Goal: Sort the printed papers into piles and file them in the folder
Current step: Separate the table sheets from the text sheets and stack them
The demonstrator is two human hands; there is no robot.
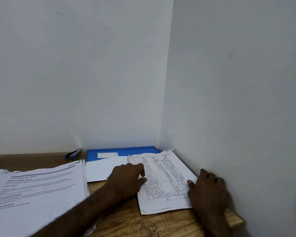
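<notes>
Evidently the sheet (164, 182) lay right by the wall (232, 100), overlapping the far folder (121, 150). Left hand (127, 181) pressed it with loose fingers; right hand (208, 189) thumbed its edge, grip unclear. Squaring its edges first would have kept piles neat.
</notes>
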